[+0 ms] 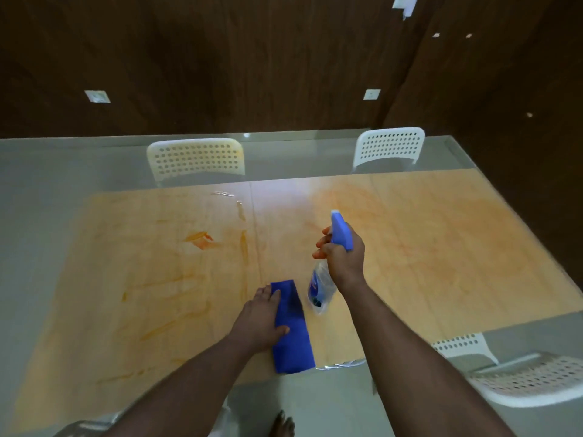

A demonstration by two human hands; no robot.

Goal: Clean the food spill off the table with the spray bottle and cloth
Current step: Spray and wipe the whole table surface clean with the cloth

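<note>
Now our right hand (342, 253) grips the spray bottle (328, 266) above the table (441, 247) while our left hand (263, 316) lies flat on the cloth (293, 342), so a badly aimed squirt may miss the orange smears (200, 239).

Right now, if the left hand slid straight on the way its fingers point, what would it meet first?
Probably nothing solid: the left hand rests on the folded blue cloth, fingers pointing up the table. Ahead lies only the orange-smeared wooden tabletop.

White perforated chairs (196, 159) beside dark wooden wall (220, 58)
</note>
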